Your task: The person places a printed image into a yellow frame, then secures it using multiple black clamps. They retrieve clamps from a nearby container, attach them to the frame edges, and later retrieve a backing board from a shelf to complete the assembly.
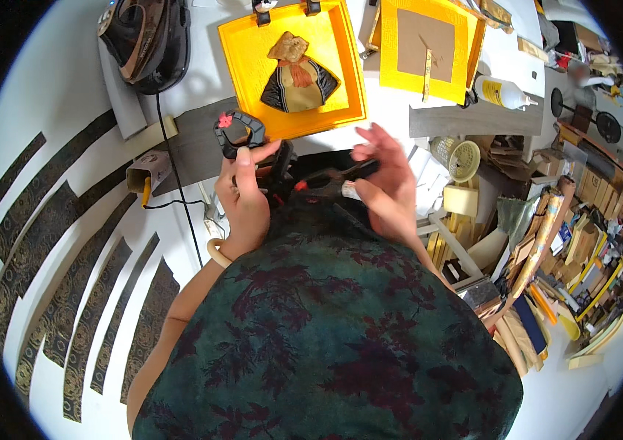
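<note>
Left hand (247,202) pinches a black clamp (256,133) beside the yellow tray's (355,88) near left corner; contact unclear. Right hand (392,187): thumb and fingers parted by dark tools (319,180) near the lap; cannot tell if it grips one. Tray on bench (207,55), patchwork figure (300,84) inside, two black clips (262,15) at far edge. Step, my guess: readying the clamp. Next move likely calls for squeezing its handles, then lining it up with the rim.

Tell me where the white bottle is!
In the head view, the bottle lies on its side at the upper right, beside the lower right corner of the yellow frame.
</note>
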A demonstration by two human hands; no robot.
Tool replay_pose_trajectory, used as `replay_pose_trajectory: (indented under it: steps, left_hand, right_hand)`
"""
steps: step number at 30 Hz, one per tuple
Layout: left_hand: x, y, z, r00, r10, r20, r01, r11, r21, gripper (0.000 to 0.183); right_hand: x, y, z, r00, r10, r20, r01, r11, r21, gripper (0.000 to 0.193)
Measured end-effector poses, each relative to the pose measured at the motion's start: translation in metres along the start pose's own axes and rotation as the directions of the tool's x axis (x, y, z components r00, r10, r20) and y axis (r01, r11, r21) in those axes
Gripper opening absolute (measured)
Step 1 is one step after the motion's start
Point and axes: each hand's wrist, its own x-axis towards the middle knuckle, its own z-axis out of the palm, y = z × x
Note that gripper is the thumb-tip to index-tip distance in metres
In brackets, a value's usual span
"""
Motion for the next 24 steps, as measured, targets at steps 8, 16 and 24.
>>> replay_pose_trajectory:
  steps: [8, 16, 24]
  left_hand:
    - [-0.025, -0.031, 0.002, 0.905, -0.052, 0.423, 0.012, 0.995, 0.097, 0.029]
    - [-0.064, -0.046, 0.038, 0.966, -0.167, 0.198, 0.16, 0.986, 0.054, 0.02]
    - [-0.072, -0.074, 0.034, 0.975, -0.221, 0.02, 0.221, 0.975, -0.036, 0.029]
  right_hand:
    - [0.008, 0.0, -0.022, 0.851, -0.334, 0.405, 0.403, 0.91, -0.097, 0.095]
    - [-0.015, 0.01, -0.033, 0.96, -0.017, 0.28, -0.079, 0.941, 0.329, 0.065]
    - [0.033, 0.023, -0.035, 0.871, -0.48, -0.102, 0.489, 0.867, 0.094, 0.042]
